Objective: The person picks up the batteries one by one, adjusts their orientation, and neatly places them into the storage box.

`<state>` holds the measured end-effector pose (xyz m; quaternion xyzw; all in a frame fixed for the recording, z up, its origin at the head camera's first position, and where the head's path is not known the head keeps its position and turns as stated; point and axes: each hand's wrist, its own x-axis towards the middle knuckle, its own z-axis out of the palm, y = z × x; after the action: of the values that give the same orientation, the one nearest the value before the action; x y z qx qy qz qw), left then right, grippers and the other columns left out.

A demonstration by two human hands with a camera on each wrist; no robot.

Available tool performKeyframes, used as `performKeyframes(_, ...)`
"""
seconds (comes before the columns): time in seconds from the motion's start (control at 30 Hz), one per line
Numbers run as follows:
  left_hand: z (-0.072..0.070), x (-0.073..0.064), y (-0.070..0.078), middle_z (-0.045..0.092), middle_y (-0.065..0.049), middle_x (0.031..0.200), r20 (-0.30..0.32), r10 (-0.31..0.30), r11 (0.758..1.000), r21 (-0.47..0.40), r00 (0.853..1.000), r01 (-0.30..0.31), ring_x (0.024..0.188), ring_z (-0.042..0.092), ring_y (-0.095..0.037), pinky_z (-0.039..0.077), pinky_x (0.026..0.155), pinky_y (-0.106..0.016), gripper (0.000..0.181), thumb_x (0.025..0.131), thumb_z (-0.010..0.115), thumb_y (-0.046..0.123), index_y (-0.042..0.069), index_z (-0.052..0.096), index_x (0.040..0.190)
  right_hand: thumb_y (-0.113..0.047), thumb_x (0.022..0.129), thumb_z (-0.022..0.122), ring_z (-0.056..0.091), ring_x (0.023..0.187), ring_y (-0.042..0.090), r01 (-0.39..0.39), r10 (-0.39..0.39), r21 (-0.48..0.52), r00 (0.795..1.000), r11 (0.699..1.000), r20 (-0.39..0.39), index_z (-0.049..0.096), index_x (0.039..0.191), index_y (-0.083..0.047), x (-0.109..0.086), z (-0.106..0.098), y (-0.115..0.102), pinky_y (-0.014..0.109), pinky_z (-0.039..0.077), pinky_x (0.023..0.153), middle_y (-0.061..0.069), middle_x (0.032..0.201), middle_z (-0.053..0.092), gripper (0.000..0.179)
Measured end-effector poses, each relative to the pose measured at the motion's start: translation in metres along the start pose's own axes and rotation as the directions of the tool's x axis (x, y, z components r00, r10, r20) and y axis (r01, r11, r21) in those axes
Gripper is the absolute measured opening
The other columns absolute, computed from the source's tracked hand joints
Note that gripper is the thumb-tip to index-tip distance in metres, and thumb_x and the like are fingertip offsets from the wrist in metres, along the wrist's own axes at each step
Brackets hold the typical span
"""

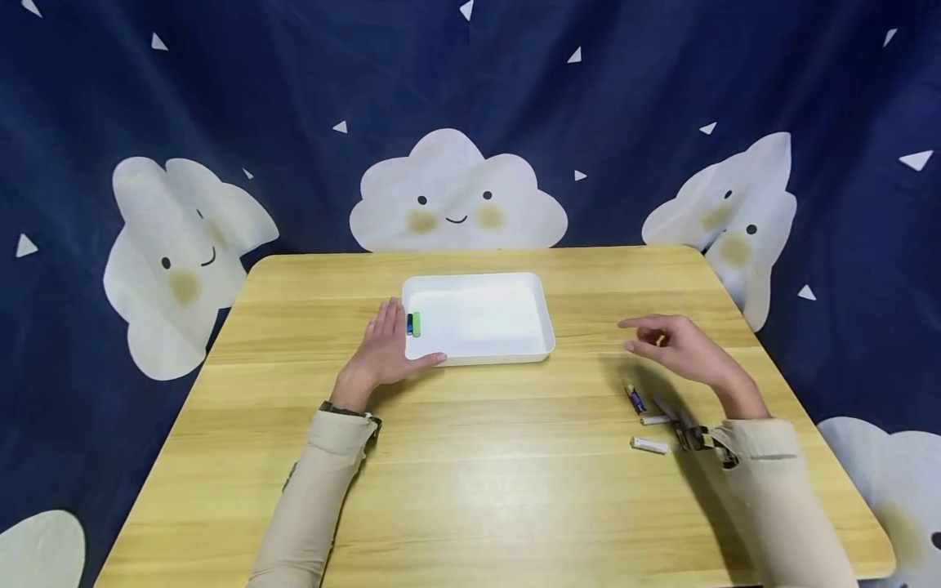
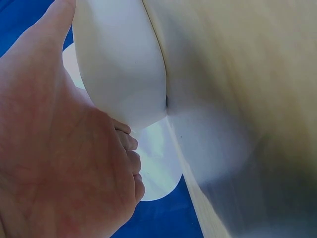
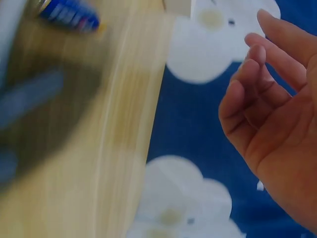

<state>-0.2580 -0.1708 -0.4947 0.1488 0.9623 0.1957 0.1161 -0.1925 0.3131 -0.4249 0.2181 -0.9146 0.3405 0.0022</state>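
Observation:
My left hand (image 1: 382, 351) lies at the left front corner of a white tray (image 1: 481, 318), fingers straight along its left side and thumb across the front rim. From below, the left wrist view has the palm beside the tray's wall (image 2: 124, 64). Inside the tray's left end lie a green battery (image 1: 416, 324) and a darker blue one (image 1: 409, 324). Over the table's right part hovers my right hand (image 1: 680, 347), fingers loosely bent and holding nothing. Below it is a blue battery (image 1: 635, 398) with a gold end; white batteries (image 1: 649, 445) (image 1: 654, 420) lie nearer the front.
The wooden table (image 1: 500, 474) has rounded corners. A dark blue curtain (image 1: 294, 73) with smiling clouds hangs behind and around it. A dark strap (image 1: 716, 445) circles my right wrist, partly over the batteries in the head view.

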Motion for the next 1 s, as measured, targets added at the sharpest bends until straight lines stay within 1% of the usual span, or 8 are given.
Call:
performKeyframes(0.1,0.002,0.001,-0.002,-0.013,-0.022,0.174,-0.002,-0.005,1.0,0.007,1.0,0.005,0.163,-0.012,-0.037,0.003,0.132,-0.058,0.131,0.086,0.056,0.082,-0.004,-0.005,0.163,-0.004,0.095,0.072,0.05,0.065,0.004,-0.004,0.004,0.012,1.0,1.0,-0.014,0.072,0.126,-0.001,-0.018,-0.01,0.01,0.022,0.045,0.058,-0.002,0.078,0.058,0.031)
performKeyframes(0.17,0.002,-0.001,-0.002,-0.012,-0.023,0.173,-0.006,0.001,1.0,-0.002,1.0,-0.001,0.162,-0.011,-0.039,0.003,0.132,-0.059,0.131,0.086,0.057,0.081,-0.005,-0.004,0.163,0.0,0.093,0.073,0.049,0.065,0.003,-0.003,0.003,0.024,1.0,1.0,-0.02,0.072,0.124,0.0,-0.028,-0.015,0.016,0.022,0.044,0.056,-0.003,0.077,0.057,0.031)
performKeyframes(0.27,0.0,-0.002,-0.001,-0.013,-0.023,0.173,-0.011,0.004,1.0,-0.015,1.0,-0.004,0.162,-0.011,-0.039,0.004,0.132,-0.059,0.131,0.086,0.058,0.081,-0.006,-0.002,0.163,0.005,0.09,0.074,0.049,0.065,0.002,0.006,-0.005,0.031,1.0,0.999,-0.021,0.072,0.121,0.003,-0.042,-0.019,0.024,0.021,0.043,0.056,-0.004,0.076,0.055,0.031)
performKeyframes(0.37,-0.002,-0.003,0.001,-0.013,-0.023,0.173,-0.013,0.007,1.0,-0.012,1.0,-0.007,0.162,-0.011,-0.039,0.004,0.132,-0.059,0.131,0.086,0.056,0.082,-0.005,-0.003,0.163,0.007,0.088,0.074,0.049,0.065,0.002,-0.009,0.009,0.027,1.0,1.0,-0.019,0.072,0.12,0.004,-0.055,-0.02,0.031,0.021,0.044,0.056,-0.004,0.076,0.056,0.032)
performKeyframes(0.53,-0.001,-0.002,0.002,-0.013,-0.024,0.173,-0.012,0.015,1.0,-0.012,1.0,-0.015,0.162,-0.01,-0.042,0.003,0.131,-0.061,0.133,0.085,0.054,0.085,-0.006,-0.004,0.163,0.005,0.088,0.076,0.049,0.064,0.002,-0.06,0.06,0.046,0.998,0.997,-0.012,0.07,0.123,0.006,-0.076,-0.019,0.04,0.022,0.042,0.054,-0.006,0.077,0.056,0.036)
performKeyframes(0.7,-0.002,-0.002,0.003,-0.013,-0.024,0.173,-0.01,0.014,1.0,-0.013,1.0,-0.014,0.162,-0.01,-0.041,0.002,0.131,-0.061,0.133,0.085,0.056,0.083,-0.006,-0.005,0.163,0.003,0.089,0.076,0.05,0.064,0.002,-0.099,0.099,0.084,0.995,0.992,0.003,0.068,0.122,0.01,-0.092,-0.014,0.047,0.022,0.042,0.053,-0.007,0.076,0.058,0.035)
performKeyframes(0.9,0.003,0.003,-0.002,-0.017,-0.021,0.173,0.015,-0.01,1.0,0.004,1.0,0.01,0.162,-0.016,-0.036,0.0,0.132,-0.056,0.134,0.084,0.051,0.087,-0.002,-0.009,0.163,0.005,0.089,0.075,0.052,0.065,0.001,-0.107,0.106,0.11,0.994,0.988,0.01,0.067,0.121,0.013,-0.107,-0.009,0.048,0.023,0.042,0.053,-0.007,0.076,0.06,0.034)
performKeyframes(1.0,0.004,0.005,-0.004,-0.018,-0.021,0.172,0.022,-0.01,1.0,0.001,1.0,0.01,0.162,-0.016,-0.037,-0.001,0.132,-0.057,0.136,0.082,0.051,0.089,-0.002,-0.01,0.163,0.005,0.088,0.075,0.052,0.064,0.001,-0.121,0.122,0.114,0.993,0.986,0.001,0.068,0.12,0.013,-0.112,-0.005,0.05,0.023,0.042,0.053,-0.007,0.075,0.061,0.033)
